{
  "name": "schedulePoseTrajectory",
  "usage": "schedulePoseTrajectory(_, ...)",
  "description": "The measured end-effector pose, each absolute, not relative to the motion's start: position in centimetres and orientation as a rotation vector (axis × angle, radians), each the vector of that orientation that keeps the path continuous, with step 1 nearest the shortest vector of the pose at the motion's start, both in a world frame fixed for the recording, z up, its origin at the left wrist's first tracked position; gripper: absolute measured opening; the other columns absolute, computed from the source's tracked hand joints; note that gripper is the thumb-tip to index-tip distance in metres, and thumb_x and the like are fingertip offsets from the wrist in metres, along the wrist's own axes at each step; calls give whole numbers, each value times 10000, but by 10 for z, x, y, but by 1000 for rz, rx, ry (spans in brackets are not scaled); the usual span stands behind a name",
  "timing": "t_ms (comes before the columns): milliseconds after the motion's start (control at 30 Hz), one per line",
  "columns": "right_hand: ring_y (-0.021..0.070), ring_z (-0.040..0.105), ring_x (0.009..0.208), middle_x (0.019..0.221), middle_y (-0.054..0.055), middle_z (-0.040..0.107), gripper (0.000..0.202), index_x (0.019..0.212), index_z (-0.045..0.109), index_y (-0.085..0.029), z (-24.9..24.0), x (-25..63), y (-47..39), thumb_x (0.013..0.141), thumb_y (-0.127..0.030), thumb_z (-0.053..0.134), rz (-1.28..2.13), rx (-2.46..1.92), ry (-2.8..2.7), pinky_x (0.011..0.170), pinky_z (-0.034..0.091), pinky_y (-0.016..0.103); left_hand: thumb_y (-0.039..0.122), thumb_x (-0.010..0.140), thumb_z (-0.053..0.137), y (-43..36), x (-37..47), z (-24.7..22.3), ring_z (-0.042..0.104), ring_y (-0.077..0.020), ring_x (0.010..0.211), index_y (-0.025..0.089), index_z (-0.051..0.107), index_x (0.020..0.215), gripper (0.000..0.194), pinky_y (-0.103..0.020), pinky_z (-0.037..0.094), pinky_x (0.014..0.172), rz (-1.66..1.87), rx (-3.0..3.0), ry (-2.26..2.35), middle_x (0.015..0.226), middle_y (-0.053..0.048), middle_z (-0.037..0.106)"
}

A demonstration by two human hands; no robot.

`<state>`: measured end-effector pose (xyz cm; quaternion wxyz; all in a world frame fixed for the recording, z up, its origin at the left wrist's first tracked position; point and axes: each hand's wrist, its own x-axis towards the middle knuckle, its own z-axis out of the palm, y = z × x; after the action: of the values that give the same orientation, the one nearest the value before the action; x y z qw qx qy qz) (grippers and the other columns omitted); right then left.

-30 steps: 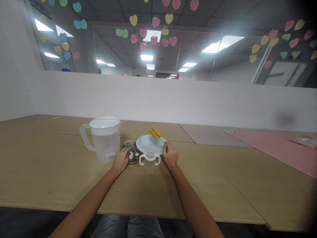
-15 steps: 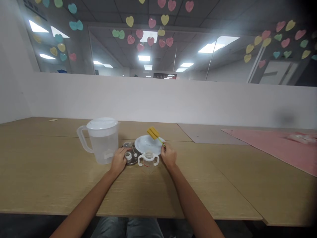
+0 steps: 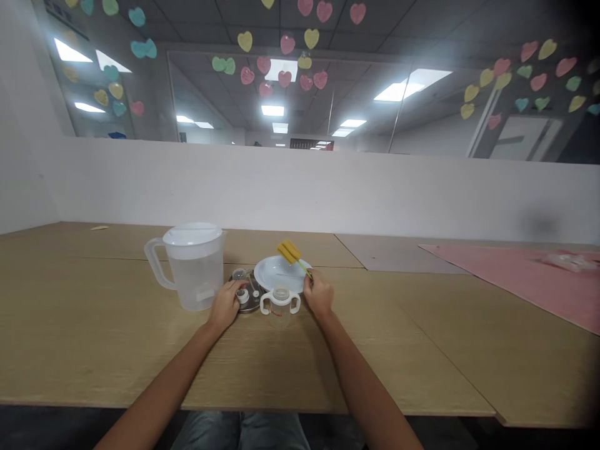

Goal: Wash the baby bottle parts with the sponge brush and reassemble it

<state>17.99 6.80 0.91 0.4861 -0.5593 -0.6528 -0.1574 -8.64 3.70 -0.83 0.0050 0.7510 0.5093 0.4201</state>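
My right hand is closed on the thin green handle of a sponge bottle brush. Its yellow sponge head hangs over a white plate. On the left, my left hand rests at the edge of a round metal tray. Its fingers curl about a small white ring-shaped cap; the exact grip is partly hidden. A clear bottle with two white handles stands upright in front of the plate, between my hands. Small clear and white parts lie on the tray.
A translucent lidded pitcher stands left of my left hand, its handle facing left. A pink sheet covers the table's far right, with a crumpled clear wrapper on it. The wooden table meets a white wall behind.
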Motion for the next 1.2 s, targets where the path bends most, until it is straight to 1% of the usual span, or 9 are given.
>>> schedulePoseTrajectory(133,150,610,753,882,68,688,326,1010,650,-161,10,180,68,869,-242,368,-385,-1354,-1592,661,399,220,41,704,382,37,-86,-10,568,-214,950,179,603,1054,437,-372,454,871,1312,2393,1582,1002,-70,642)
schedulePoseTrajectory(300,143,605,737,872,58,681,316,997,655,-175,10,179,67,862,-230,375,-396,-1384,-1582,625,385,214,67,734,398,35,-86,-8,556,-218,979,187,608,1048,396,-387,438,902,1319,2415,1595,1027,-70,636)
schedulePoseTrajectory(467,142,609,761,911,66,685,321,1005,649,-167,9,180,69,871,-231,365,-403,-1343,-1611,655,395,217,120,796,392,35,-86,-7,557,-226,990,192,610,1042,336,-393,438,900,1335,2418,1633,1023,-69,635)
schedulePoseTrajectory(633,148,610,738,889,68,689,316,983,651,-160,10,181,70,874,-241,366,-422,-1325,-1604,652,392,227,136,810,396,36,-86,-9,555,-223,1001,192,609,1035,315,-388,433,910,1348,2435,1625,1045,-67,635)
schedulePoseTrajectory(800,155,614,743,883,73,694,320,974,655,-154,10,180,68,876,-245,364,-422,-1301,-1615,659,399,230,149,826,394,36,-86,-8,561,-223,975,187,610,1030,300,-383,439,882,1341,2453,1620,1029,-71,640)
schedulePoseTrajectory(1000,149,618,743,886,70,696,317,985,653,-151,10,180,69,876,-239,369,-436,-1263,-1620,664,405,228,214,883,361,36,-86,-8,568,-223,941,183,611,1033,293,-373,446,843,1321,2474,1620,987,-74,651)
schedulePoseTrajectory(1200,137,606,702,856,64,690,309,964,654,-148,10,180,70,876,-230,369,-441,-1225,-1628,638,403,218,215,880,388,37,-85,-9,578,-211,891,190,616,1021,270,-355,449,811,1342,2502,1562,964,-58,667)
